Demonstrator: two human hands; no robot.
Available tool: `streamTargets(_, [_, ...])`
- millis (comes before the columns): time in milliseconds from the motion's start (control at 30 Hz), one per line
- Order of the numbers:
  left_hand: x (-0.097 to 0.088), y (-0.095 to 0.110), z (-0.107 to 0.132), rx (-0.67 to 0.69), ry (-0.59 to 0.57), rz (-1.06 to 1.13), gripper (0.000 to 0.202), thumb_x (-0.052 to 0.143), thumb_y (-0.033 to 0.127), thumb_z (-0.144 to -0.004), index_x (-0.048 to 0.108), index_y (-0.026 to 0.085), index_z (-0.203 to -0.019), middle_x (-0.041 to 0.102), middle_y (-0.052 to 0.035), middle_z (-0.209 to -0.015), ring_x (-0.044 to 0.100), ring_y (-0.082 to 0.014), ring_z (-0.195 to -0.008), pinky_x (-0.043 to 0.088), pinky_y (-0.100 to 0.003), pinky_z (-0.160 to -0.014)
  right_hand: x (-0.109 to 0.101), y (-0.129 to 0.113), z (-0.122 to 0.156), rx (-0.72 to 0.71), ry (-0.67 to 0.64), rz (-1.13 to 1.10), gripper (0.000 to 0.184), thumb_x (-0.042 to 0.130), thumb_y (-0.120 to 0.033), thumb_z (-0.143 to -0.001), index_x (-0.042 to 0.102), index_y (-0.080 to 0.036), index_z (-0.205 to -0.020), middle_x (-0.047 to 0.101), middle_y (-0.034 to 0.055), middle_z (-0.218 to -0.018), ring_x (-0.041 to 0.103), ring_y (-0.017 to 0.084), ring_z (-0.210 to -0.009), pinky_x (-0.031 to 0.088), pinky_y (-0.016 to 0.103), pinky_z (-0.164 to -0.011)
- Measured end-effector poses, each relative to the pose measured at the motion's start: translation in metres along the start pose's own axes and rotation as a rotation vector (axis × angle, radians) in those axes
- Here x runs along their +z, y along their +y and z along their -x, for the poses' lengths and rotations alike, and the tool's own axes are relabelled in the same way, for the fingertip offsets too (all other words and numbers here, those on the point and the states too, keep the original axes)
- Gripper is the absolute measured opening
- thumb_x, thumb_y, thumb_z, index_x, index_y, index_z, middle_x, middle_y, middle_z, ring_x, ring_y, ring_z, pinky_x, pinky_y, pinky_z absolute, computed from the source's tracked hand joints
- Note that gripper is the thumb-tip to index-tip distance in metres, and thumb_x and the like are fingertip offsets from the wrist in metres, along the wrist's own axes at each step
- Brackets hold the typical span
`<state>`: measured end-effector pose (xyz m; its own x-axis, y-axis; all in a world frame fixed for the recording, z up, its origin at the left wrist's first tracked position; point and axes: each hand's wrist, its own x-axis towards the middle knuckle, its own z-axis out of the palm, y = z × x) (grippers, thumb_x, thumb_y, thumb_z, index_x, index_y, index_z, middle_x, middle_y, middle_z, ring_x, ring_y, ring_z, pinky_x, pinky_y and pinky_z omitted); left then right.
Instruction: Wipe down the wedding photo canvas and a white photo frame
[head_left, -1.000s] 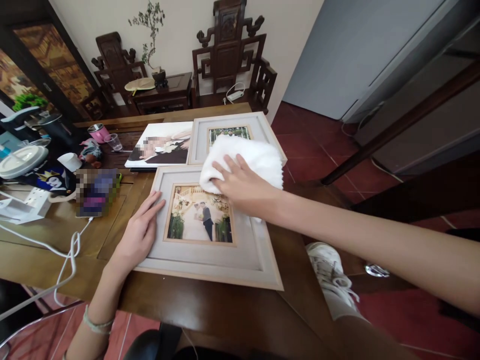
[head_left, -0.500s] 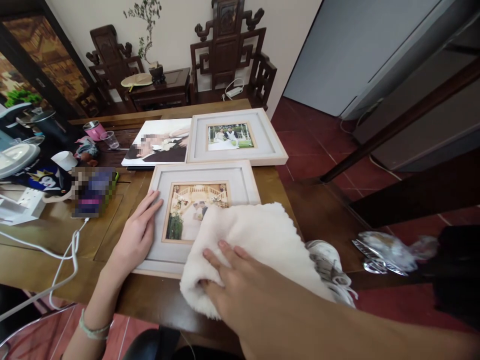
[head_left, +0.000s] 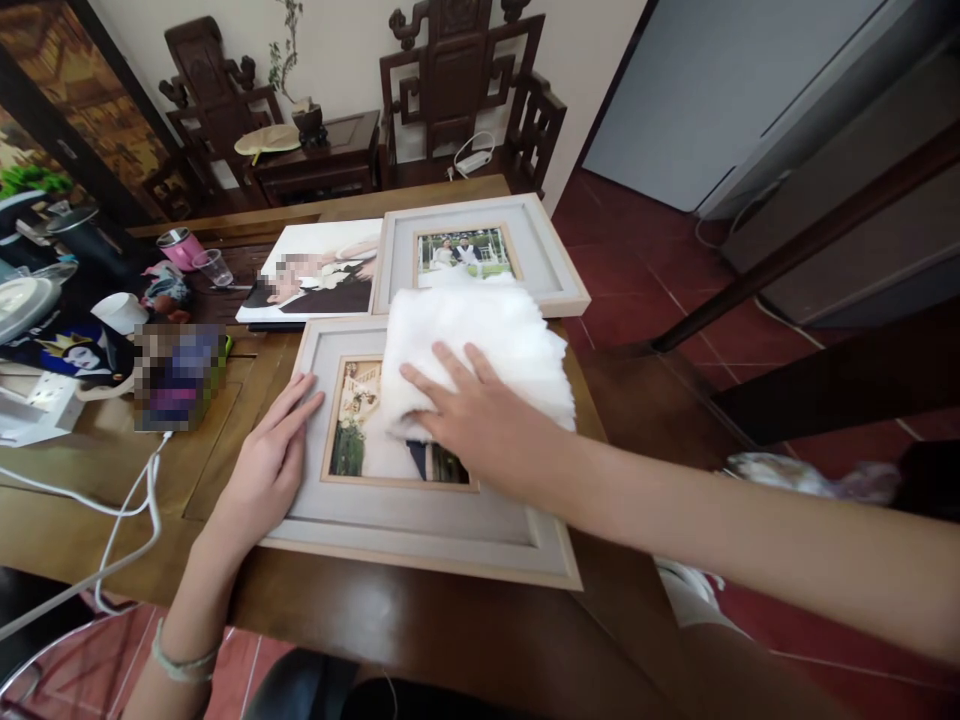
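Observation:
A light wooden picture frame [head_left: 420,515] with a pale mat and a wedding photo lies near the table's front edge. My left hand [head_left: 266,475] rests along its left side, fingers stretched out over the rim. A fluffy white cloth [head_left: 480,310] covers the upper right of this frame and reaches over the lower edge of a second picture frame [head_left: 559,245] behind it. On the cloth lies my right hand [head_left: 480,410], pressing it down with fingers spread. The thumb seems tucked at the cloth's lower edge. Part of the near photo is hidden under cloth and hand.
A frameless photo panel [head_left: 315,275] lies behind, at the left. Further left are a phone [head_left: 180,380] on a white cable, a pink mug [head_left: 178,248], a clear plastic cup [head_left: 214,268] and a white power strip [head_left: 49,410]. Carved chairs [head_left: 457,90] stand beyond the table [head_left: 360,610].
My right hand has moved the cloth away from me, off the frame's lower right corner and up towards the rear frame. The left hand stays at the frame's left side.

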<state>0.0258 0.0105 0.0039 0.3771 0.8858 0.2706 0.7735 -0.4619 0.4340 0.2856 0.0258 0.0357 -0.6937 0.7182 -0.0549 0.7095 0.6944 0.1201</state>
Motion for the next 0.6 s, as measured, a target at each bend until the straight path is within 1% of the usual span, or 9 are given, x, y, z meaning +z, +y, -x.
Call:
streamTargets(67, [0.001, 0.0, -0.001, -0.002, 0.002, -0.001, 0.041, 0.036, 0.02, -0.098, 0.054, 0.013, -0.134, 0.042, -0.0117, -0.151, 0.033, -0.0221, -0.143, 0.026, -0.043, -0.119, -0.004, -0.017, 0.012, -0.026, -0.052, -0.09, 0.038, 0.057, -0.011, -0.085, 0.069, -0.02, -0.121, 0.039, 0.0159, -0.151, 0.038, 0.049, -0.133, 0.034, 0.068, -0.103])
streamTargets(133, [0.001, 0.001, -0.001, -0.009, 0.001, -0.002, 0.041, 0.036, 0.02, -0.098, 0.054, 0.014, -0.134, 0.042, -0.0108, -0.151, 0.032, -0.0223, -0.143, 0.027, -0.044, -0.119, -0.007, -0.036, 0.025, -0.082, -0.06, -0.183, 0.03, 0.059, -0.017, -0.087, 0.073, -0.022, -0.113, 0.044, 0.0167, -0.147, 0.043, 0.051, -0.129, 0.037, 0.07, -0.099])
streamTargets(200, [0.002, 0.002, -0.002, -0.016, -0.001, -0.003, 0.041, 0.036, 0.021, -0.098, 0.053, 0.016, -0.134, 0.042, -0.0094, -0.152, 0.032, -0.0228, -0.144, 0.027, -0.045, -0.119, -0.008, -0.053, 0.037, -0.156, -0.003, -0.267, 0.022, 0.058, -0.022, -0.089, 0.077, -0.022, -0.1, 0.049, 0.0176, -0.143, 0.047, 0.051, -0.125, 0.04, 0.072, -0.095])
streamTargets(267, [0.001, 0.003, -0.002, -0.019, -0.006, -0.007, 0.041, 0.035, 0.021, -0.098, 0.053, 0.017, -0.135, 0.041, -0.0085, -0.152, 0.032, -0.0229, -0.144, 0.027, -0.046, -0.119, -0.009, -0.064, 0.044, -0.236, 0.074, -0.338, 0.024, 0.054, -0.025, -0.091, 0.078, -0.02, -0.09, 0.051, 0.0184, -0.141, 0.048, 0.051, -0.125, 0.041, 0.072, -0.094])
streamTargets(300, [0.001, 0.004, -0.002, -0.02, -0.011, -0.011, 0.041, 0.035, 0.021, -0.098, 0.053, 0.017, -0.135, 0.041, -0.0085, -0.152, 0.032, -0.0227, -0.144, 0.027, -0.045, -0.119, -0.009, -0.067, 0.046, -0.268, 0.094, -0.363, 0.026, 0.052, -0.025, -0.092, 0.078, -0.019, -0.089, 0.051, 0.0184, -0.141, 0.048, 0.05, -0.125, 0.04, 0.072, -0.094])
streamTargets(367, [0.001, 0.004, -0.002, -0.018, -0.017, -0.019, 0.042, 0.034, 0.02, -0.098, 0.053, 0.016, -0.135, 0.041, -0.0092, -0.152, 0.032, -0.0221, -0.144, 0.026, -0.044, -0.119, -0.009, -0.064, 0.042, -0.311, 0.078, -0.387, 0.026, 0.051, -0.025, -0.092, 0.077, -0.019, -0.097, 0.049, 0.0173, -0.143, 0.045, 0.048, -0.129, 0.039, 0.07, -0.098])
streamTargets(433, [0.0, 0.003, -0.001, -0.009, -0.02, -0.021, 0.042, 0.034, 0.02, -0.098, 0.052, 0.014, -0.135, 0.041, -0.0104, -0.152, 0.031, -0.0219, -0.144, 0.027, -0.043, -0.119, -0.007, -0.052, 0.032, -0.301, 0.049, -0.352, 0.03, 0.051, -0.021, -0.091, 0.072, -0.021, -0.112, 0.045, 0.0145, -0.148, 0.04, 0.044, -0.135, 0.036, 0.066, -0.105])
streamTargets(500, [0.0, 0.002, -0.001, 0.005, -0.019, -0.019, 0.042, 0.034, 0.02, -0.098, 0.052, 0.013, -0.135, 0.041, -0.0116, -0.152, 0.032, -0.022, -0.144, 0.027, -0.043, -0.119, -0.002, -0.034, 0.017, -0.25, 0.05, -0.265, 0.038, 0.049, -0.013, -0.091, 0.066, -0.022, -0.124, 0.038, 0.0118, -0.152, 0.033, 0.041, -0.139, 0.032, 0.063, -0.109])
streamTargets(600, [0.0, 0.001, -0.001, 0.006, -0.016, -0.018, 0.042, 0.035, 0.021, -0.098, 0.053, 0.012, -0.135, 0.041, -0.0124, -0.151, 0.032, -0.0223, -0.144, 0.027, -0.042, -0.119, 0.008, -0.007, -0.01, -0.109, 0.114, -0.128, 0.047, 0.048, -0.006, -0.089, 0.059, -0.019, -0.133, 0.029, 0.0124, -0.157, 0.025, 0.044, -0.141, 0.025, 0.067, -0.111])
